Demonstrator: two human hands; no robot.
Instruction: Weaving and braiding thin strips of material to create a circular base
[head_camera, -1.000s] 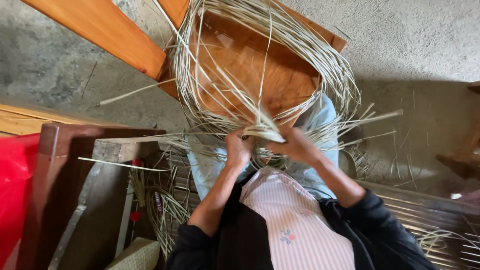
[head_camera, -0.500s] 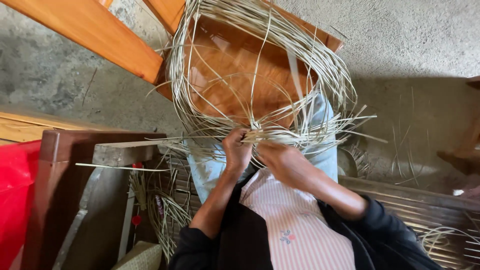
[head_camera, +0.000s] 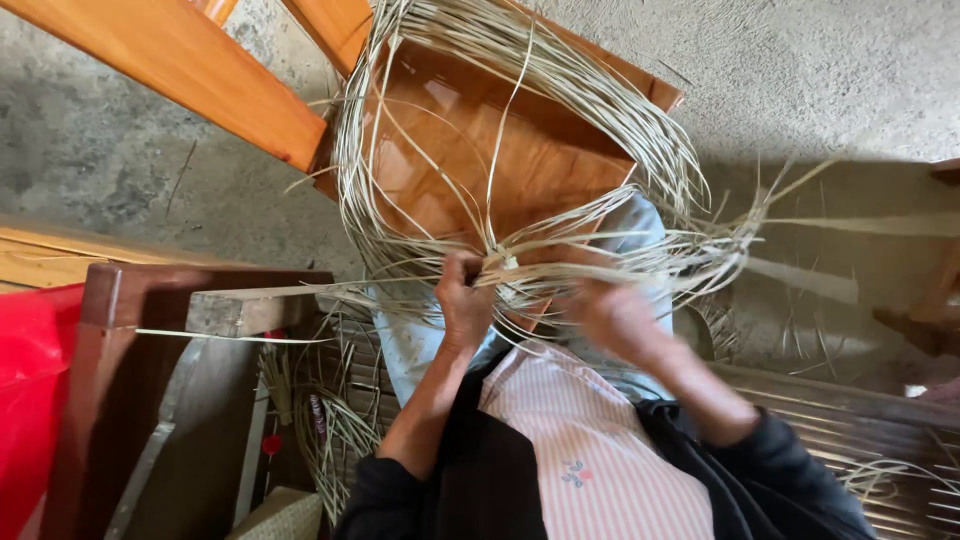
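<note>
— Where does the coil sit against the hands on your feed?

— I see the coil of pale cane strips looping up and away from both hands, resting over the seat of an orange wooden chair. Its lower edge comes down to where the hands meet, and loose ends fan out to the right.

— And the hands themselves?

— My left hand is closed in a fist around a bunch of strands at the coil's lower edge, knuckles toward the camera. My right hand is just beside it, blurred, fingers curled at the same bundle; I cannot tell whether it truly grips the strands or only touches them. The two hands are close together, nearly touching, right over the lap.

— What's underneath and around?

— I see light blue trousers under the coil, a pink striped apron below the hands, and dark sleeves. The floor is rough grey concrete. To the left stands a dark brown wooden frame, with a red plastic sheet at the far left edge. More loose cane lies in a tangle low down beside the left forearm, and a slatted bench runs along the right.
</note>
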